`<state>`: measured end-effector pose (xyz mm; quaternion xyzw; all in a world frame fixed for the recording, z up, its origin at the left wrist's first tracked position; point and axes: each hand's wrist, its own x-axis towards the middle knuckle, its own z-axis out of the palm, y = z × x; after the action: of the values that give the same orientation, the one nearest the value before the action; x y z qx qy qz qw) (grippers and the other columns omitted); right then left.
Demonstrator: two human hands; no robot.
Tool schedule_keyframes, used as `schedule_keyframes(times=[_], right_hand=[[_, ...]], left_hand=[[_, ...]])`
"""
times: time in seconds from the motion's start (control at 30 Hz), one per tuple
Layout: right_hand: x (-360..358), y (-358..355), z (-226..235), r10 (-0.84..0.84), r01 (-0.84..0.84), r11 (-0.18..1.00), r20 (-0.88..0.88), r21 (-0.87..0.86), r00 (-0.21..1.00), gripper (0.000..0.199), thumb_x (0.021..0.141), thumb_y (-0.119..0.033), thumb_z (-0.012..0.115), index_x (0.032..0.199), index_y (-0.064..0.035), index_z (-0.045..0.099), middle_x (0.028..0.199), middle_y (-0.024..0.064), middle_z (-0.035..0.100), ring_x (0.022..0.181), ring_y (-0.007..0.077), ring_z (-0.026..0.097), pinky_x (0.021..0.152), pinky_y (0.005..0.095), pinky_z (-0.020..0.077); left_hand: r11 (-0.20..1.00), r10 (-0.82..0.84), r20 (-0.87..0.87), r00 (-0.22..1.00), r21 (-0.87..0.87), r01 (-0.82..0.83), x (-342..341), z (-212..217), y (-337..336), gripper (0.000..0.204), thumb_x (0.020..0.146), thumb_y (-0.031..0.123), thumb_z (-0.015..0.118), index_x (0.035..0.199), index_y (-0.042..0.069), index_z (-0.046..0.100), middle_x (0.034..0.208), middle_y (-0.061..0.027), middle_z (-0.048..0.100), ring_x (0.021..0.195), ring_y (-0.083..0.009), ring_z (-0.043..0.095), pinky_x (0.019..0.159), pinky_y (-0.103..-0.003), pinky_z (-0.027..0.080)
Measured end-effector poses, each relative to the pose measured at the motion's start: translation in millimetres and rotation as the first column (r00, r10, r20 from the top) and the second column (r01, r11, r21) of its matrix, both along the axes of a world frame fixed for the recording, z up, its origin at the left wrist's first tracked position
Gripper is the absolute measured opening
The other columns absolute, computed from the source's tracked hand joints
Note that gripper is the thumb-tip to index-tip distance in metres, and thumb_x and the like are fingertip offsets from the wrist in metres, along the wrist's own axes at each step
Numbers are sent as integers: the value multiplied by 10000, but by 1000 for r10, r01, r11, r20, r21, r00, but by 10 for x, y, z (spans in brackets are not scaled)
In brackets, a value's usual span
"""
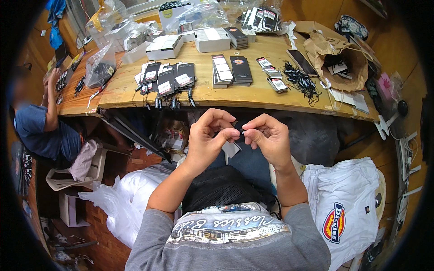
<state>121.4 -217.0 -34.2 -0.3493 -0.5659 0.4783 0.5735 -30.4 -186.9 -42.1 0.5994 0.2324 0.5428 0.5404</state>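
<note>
Above my lap, just off the table's near edge, both hands meet with their fingertips almost touching. My left hand (209, 136) pinches thumb against forefinger, and my right hand (270, 138) does the same beside it. Between them is a small black piece (242, 132) with a light glint, too small to name for sure. Below the fingers a pale card-like piece (232, 149) shows; whether it hangs from the fingers I cannot tell. Ahead on the table lie stacked black hang tags (241, 71), white-faced tags (222, 71) and a tangle of black tag strings (302, 82).
Strung black tags (166, 81) overhang the table edge (212, 102). Behind stand white boxes of cards (211, 41). A phone (301, 62) and brown paper bag (361, 61) are right. White garments (346, 198) lie beside me; another person (47, 124) sits left.
</note>
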Motion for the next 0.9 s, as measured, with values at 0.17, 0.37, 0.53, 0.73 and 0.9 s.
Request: schedule_keyframes(times=[0.17,0.37,0.53,0.73,0.9], right_hand=[[21,-3,0,19,-19,1000,49,4,999,87,757,-49,575,814,9,546,684,32,557,569,47,494,487,162,388],[18,-9,19,-27,25,999,70,21,997,80,753,-45,578,799,12,548,672,31,555,567,47,490,489,165,389],[20,9,-2,-31,29,999,78,26,996,82,750,-47,583,791,13,548,657,30,552,563,49,495,486,163,392],[57,11,-8,11,-10,1000,35,-21,999,78,756,-60,579,785,2,542,646,26,546,557,43,493,461,157,381],[47,3,-24,25,-28,997,-58,-65,998,76,763,-65,571,785,-3,535,638,31,542,550,43,491,450,152,379]], left_hand=[[999,29,-105,994,40,-25,-18,53,-10,153,734,-14,568,840,-16,458,650,-60,548,584,-85,544,516,-185,442],[982,96,-229,969,183,-54,-13,45,19,159,738,10,576,838,-1,452,651,-30,529,564,-66,526,489,-171,417],[982,-116,-38,992,-156,109,13,125,25,175,745,52,582,844,8,444,644,-18,525,535,-66,510,465,-163,395],[958,-222,20,975,-179,222,30,111,82,257,741,53,586,918,11,404,610,-24,525,536,-56,500,471,-159,393],[945,-285,65,956,-146,291,82,16,123,318,725,67,612,939,15,383,587,-20,512,524,-55,485,472,-161,386]])
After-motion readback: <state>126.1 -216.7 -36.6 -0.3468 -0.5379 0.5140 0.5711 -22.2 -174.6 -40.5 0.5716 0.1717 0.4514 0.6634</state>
